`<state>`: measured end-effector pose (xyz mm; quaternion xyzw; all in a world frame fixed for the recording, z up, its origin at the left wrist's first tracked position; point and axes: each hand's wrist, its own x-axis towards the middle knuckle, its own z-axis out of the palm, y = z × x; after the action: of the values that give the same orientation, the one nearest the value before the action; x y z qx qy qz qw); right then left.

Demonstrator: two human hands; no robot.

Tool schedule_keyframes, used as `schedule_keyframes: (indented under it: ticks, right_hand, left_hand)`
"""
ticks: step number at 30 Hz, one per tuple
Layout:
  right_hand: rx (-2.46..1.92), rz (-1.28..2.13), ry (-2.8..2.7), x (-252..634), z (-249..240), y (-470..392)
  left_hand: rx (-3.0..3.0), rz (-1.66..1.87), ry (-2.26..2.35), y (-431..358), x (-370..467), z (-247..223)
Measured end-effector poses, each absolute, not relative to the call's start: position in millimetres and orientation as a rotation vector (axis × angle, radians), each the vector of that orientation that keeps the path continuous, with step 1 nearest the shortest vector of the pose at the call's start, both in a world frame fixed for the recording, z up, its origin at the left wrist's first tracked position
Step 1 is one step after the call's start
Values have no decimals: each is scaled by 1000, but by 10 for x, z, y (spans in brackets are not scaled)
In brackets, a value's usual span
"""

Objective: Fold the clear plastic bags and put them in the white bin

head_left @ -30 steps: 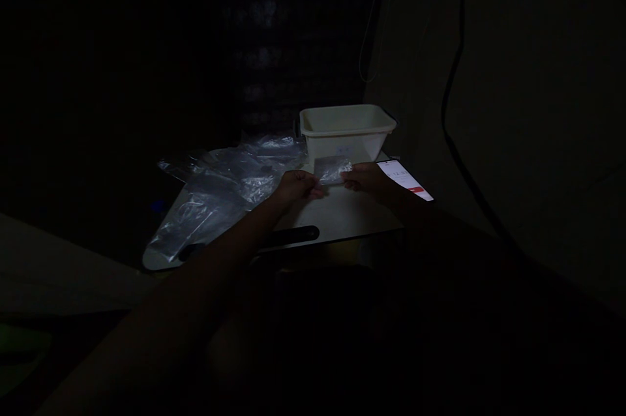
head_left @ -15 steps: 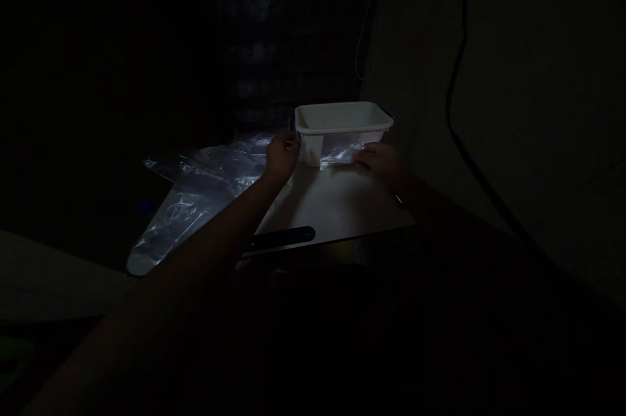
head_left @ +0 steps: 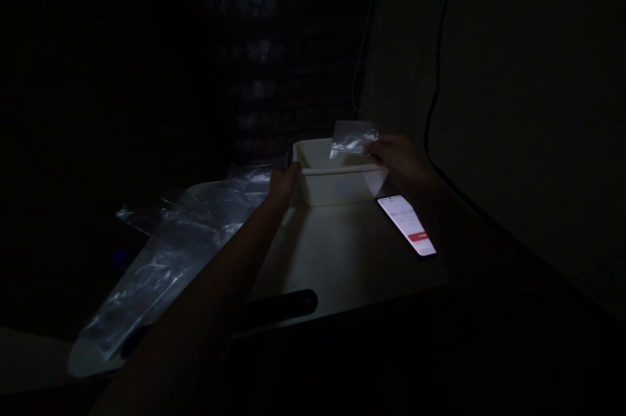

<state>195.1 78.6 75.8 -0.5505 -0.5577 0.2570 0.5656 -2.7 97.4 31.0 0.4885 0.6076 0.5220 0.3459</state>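
Now my right grip (head_left: 395, 151) pinches the right edge of the small clear bag (head_left: 353, 135). This bag is higher than a moment ago: over the opening of the white tub (head_left: 330, 189), no longer before its front wall, so this wall does not block it. My left grip (head_left: 283, 184) is at the tub's left end; how closed, I cannot tell.

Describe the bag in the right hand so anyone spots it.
Find the white tub on the tabletop. Over its opening in this view, the right hand holds a small clear bag. Unlike the clear plastic spread at left, it's held up.
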Motion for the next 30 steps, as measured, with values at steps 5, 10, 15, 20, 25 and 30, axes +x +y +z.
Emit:
schedule_keyframes:
  ticks: [5, 10, 15, 20, 25, 30]
  right_hand:
    - [-1384, 594, -1345, 1994, 751, 799]
    - [-1461, 610, -1317, 2007, 698, 784]
    - [-1479, 783, -1297, 1910, 572, 792]
    - [-1553, 900, -1479, 1741, 498, 804]
    - [-1600, 950, -1572, 1601, 471, 794]
    - [-1692, 981, -1724, 1530, 440, 793]
  left_hand:
    - [1119, 1335, 1453, 873, -27, 317]
    - [1056, 1292, 1299, 730, -31, 264]
    - [1117, 1256, 1288, 607, -26, 199]
    - [1140, 1267, 1334, 577, -29, 158]
    - [1171, 1243, 1348, 557, -27, 160]
    - [1134, 1260, 1375, 488, -8, 212]
